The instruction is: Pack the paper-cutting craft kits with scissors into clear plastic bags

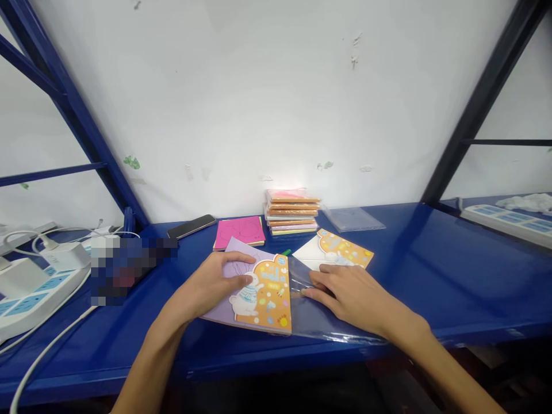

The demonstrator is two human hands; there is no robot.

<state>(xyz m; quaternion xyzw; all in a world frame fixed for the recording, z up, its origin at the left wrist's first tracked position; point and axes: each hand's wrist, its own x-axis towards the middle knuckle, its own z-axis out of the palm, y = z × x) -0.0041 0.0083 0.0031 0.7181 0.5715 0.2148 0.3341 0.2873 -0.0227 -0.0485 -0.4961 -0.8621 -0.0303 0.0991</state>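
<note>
Left hand lies flat on one booklet, right hand flat on one clear sleeve.

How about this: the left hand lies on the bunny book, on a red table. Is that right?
Not quite: the head view shows the table is blue, not red. The left hand does lie on the bunny book on it.
</note>
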